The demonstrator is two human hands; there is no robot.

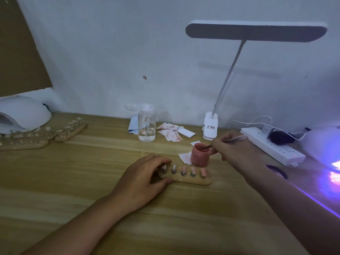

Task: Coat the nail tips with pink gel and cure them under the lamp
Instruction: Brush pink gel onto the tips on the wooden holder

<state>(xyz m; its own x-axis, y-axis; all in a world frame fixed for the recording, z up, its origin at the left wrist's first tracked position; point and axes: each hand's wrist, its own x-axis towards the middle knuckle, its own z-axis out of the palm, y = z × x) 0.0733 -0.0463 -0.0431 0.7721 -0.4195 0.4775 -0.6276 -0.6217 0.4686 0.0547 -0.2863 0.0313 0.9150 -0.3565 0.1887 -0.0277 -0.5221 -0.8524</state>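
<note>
At the back of my wooden table [92, 172], a white desk lamp [255, 31] stands near the wall [128, 52]. Left of its base lie pink-stained paper wipes [170, 132], then a clear bottle [146, 124] holding a little liquid, with a pale blue cloth [133, 126] just behind it. On my right lies a white power strip [272, 146] with a black plug [278, 138] in it.

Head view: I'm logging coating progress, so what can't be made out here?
Head view only:
- Leftmost nail tip: partly behind the left hand gripping the holder; coat unclear.
- Bristles of the brush in the right hand: sunk in the gel jar, hidden by its rim.
- Curing lamp: cut by the right edge; glare hides its inside.
- Desk lamp label: too small to read.
</note>
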